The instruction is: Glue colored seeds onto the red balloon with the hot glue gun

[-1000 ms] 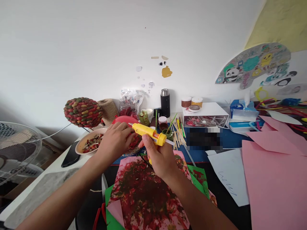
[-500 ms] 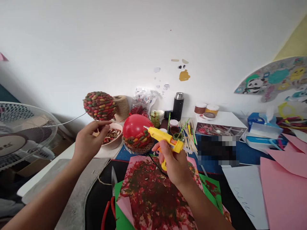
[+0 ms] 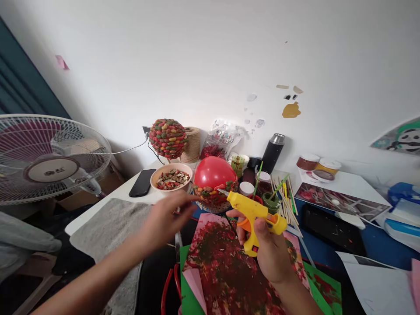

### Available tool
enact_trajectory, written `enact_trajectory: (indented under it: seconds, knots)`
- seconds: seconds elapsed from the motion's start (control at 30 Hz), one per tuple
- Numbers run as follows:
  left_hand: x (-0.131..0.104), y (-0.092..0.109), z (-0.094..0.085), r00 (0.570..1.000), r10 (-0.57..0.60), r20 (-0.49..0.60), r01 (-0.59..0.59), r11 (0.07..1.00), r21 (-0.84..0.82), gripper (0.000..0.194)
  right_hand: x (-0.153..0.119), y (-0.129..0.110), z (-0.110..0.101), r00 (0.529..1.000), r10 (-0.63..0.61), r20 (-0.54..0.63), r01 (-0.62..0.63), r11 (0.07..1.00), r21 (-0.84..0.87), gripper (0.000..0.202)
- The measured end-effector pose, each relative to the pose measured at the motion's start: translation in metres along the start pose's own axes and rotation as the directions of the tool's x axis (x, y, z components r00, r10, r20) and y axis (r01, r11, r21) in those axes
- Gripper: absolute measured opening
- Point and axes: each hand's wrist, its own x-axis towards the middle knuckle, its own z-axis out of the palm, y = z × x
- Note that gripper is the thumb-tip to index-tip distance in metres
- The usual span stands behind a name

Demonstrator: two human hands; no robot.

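A red balloon [image 3: 215, 171] sits in a round, shallow holder, its lower half covered in painted nut shells [image 3: 210, 193] in red, green and yellow. My right hand [image 3: 271, 249] grips a yellow glue gun [image 3: 251, 210], fingers by its orange trigger. The nozzle points left, close to the balloon's shell band. Blurred by motion, my left hand [image 3: 167, 221] is just left of the balloon, finger and thumb drawn toward each other; anything between them cannot be made out. Behind it stands a pale bowl [image 3: 154, 180] of loose shells.
A finished-looking shell-covered ball [image 3: 168, 138] stands near a twine spool [image 3: 192, 144]. Left are a phone [image 3: 142, 183] and a fan [image 3: 52, 162]. Paint-stained paper [image 3: 229, 267] lies in front, with red-handled scissors [image 3: 166, 288] beside it. Paint jars [image 3: 271, 201] and a black flask [image 3: 273, 153] stand right.
My left hand has moved from the shell bowl to beside the balloon. The glue gun's nozzle now sits lower, by the shell band. The view has turned left.
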Motion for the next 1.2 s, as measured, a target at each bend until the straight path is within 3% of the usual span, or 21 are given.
enact_trajectory:
  seconds: [0.13,0.27,0.43,0.53,0.7,0.83,0.93,1.0,1.1,1.2]
  knots:
    - [-0.009,0.04,0.049,0.969,0.221,0.113,-0.195,0.959,-0.207,0.044,-0.004,0.001,0.002,1.0,0.011,-0.011,-0.012,0.999,-0.047,0.071]
    - [-0.005,0.054,0.077,0.96,0.27,0.073,-0.234,0.918,-0.32,0.053,0.0,-0.008,-0.001,0.988,0.014,-0.153,-0.033,0.992,-0.119,0.071]
    - [-0.007,0.059,0.084,0.961,0.276,0.028,-0.252,0.911,-0.327,0.065,0.009,-0.016,-0.003,0.954,-0.064,-0.293,0.011,0.984,-0.177,0.076]
    - [-0.008,0.058,0.085,0.962,0.273,0.033,-0.246,0.908,-0.338,0.067,0.01,-0.017,-0.003,0.953,-0.067,-0.295,0.008,0.98,-0.199,0.074]
    - [-0.01,0.062,0.089,0.92,0.391,0.004,-0.38,0.897,-0.224,0.067,0.008,-0.017,-0.006,0.954,-0.109,-0.278,0.047,0.974,-0.221,0.073]
    - [-0.019,0.07,0.094,0.896,0.439,0.064,-0.424,0.89,-0.169,0.065,0.011,-0.021,-0.006,0.939,-0.146,-0.311,0.08,0.973,-0.215,0.073]
    - [-0.026,0.068,0.088,0.836,0.541,0.091,-0.514,0.83,-0.214,0.059,0.016,-0.025,-0.003,0.945,-0.102,-0.309,0.052,0.984,-0.168,0.078]
    - [-0.024,0.056,0.076,0.833,0.553,0.024,-0.539,0.82,-0.192,0.054,0.017,-0.026,-0.001,0.953,-0.069,-0.296,0.028,0.99,-0.138,0.079]
    - [-0.006,0.019,0.043,0.957,0.266,-0.112,-0.275,0.959,-0.074,0.034,0.013,-0.022,0.001,0.963,-0.044,-0.265,0.017,0.995,-0.102,0.078]
    - [0.027,-0.034,0.006,0.985,-0.014,-0.174,0.03,0.995,0.091,0.024,0.008,-0.016,0.001,0.972,-0.04,-0.233,0.022,0.996,-0.082,0.072]
